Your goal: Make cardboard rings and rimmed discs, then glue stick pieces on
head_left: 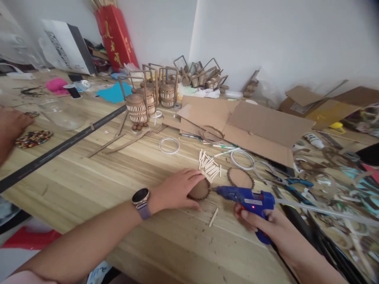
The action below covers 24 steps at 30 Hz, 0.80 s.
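My left hand, with a watch on its wrist, curls its thumb and fingers around a brown round disc with a notched rim. My right hand grips a blue glue gun with a small red light. Its nozzle tip is at the right edge of the disc; whether it touches, I cannot tell. Short pale wooden sticks lie in a pile just behind the disc. One loose stick rests in front. A second round piece with a notched rim sits behind the glue gun.
Small lidded baskets with tall handles stand at the back. An opened cardboard box, white rings and pliers lie behind my hands. Strip scraps crowd the right. Another person's hand is at far left, by beads.
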{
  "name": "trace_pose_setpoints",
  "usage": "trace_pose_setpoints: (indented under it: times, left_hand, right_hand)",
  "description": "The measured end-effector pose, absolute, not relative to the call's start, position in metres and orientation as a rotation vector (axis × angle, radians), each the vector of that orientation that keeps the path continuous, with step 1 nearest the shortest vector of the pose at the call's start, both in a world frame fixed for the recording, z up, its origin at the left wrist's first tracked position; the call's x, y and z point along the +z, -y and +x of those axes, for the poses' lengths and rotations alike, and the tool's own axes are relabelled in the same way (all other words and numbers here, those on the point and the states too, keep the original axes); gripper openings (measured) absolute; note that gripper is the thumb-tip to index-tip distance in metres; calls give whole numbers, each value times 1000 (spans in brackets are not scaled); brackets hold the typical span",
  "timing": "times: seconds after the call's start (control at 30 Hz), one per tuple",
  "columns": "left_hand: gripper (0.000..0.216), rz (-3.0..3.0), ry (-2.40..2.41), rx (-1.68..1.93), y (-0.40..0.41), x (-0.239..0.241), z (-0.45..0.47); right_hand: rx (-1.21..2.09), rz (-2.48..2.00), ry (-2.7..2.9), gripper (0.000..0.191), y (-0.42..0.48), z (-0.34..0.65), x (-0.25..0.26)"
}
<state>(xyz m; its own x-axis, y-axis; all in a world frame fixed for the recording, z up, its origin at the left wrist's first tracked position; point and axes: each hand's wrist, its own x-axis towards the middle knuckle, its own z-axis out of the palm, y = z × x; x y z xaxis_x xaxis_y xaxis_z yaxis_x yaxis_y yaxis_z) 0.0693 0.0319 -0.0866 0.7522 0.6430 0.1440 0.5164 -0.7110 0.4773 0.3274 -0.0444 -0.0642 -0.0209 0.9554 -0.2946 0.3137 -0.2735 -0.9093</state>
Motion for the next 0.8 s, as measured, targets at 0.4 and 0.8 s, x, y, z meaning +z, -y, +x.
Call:
trace_pose_setpoints:
  times: [0.4, 0.8]
  left_hand:
    - [71, 2461, -888, 401, -29, -85, 64]
    - [71, 2458, -906, 383, -28, -83, 64]
  right_hand:
    - [778, -1719, 1862, 41, 61, 336, -88]
    - [655, -1476, 2155, 25, 55, 316, -70]
